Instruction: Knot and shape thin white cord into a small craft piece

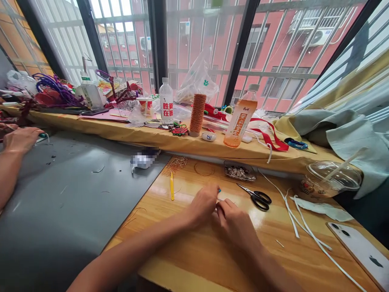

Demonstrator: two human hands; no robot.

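Observation:
Close together over the wooden table (pixel 182 251), my left hand (pixel 205 207) and my right hand (pixel 237 221) are both closed, fingertips nearly meeting. A thin strand shows between them, and a small teal bit (pixel 219 190) peeks out above my left fingers. What they grip is mostly hidden. Right of my hands lie black-handled scissors (pixel 260 200), partly spread. Yellow tweezers (pixel 172 187) rest to the left. Behind my hands are a clear tray (pixel 240 172) of small pale pieces and a loop of thin brown cord (pixel 203 170); more tangled thread (pixel 179 163) lies beside it.
White cords (pixel 313 235), a phone (pixel 361 249) and a lidded plastic cup (pixel 331 180) occupy the right side. On the cloth-covered ledge stand a spool of brown cord (pixel 198 115) and bottles (pixel 241 119). Another person's hand (pixel 22 138) works over the grey table (pixel 69 202) at left.

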